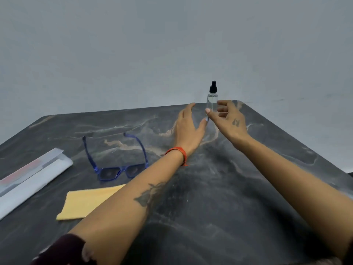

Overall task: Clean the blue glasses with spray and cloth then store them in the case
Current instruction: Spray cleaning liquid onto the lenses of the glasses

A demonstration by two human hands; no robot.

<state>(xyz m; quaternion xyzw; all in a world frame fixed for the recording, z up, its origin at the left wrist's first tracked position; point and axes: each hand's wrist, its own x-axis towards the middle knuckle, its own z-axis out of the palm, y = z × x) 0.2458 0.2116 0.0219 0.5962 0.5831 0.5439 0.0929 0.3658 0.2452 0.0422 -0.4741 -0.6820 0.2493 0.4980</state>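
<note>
The blue glasses (118,165) lie on the dark marbled table (248,178) with temples unfolded, pointing away from me. In front of them lies a yellow cloth (86,203), flat. A clear spray bottle (212,96) with a black nozzle stands upright near the table's far edge. My right hand (227,119) is at the bottle's lower part, thumb on its left side and curled fingers on its right, pinching it. My left hand (188,127) hovers just left of the bottle, fingers straight, holding nothing. A long white-grey case (32,180) lies at the left edge.
A plain grey wall rises behind the table. The far table edge runs directly behind the bottle, and the right edge slants down toward me. A dark red sleeve (63,249) shows at the bottom left.
</note>
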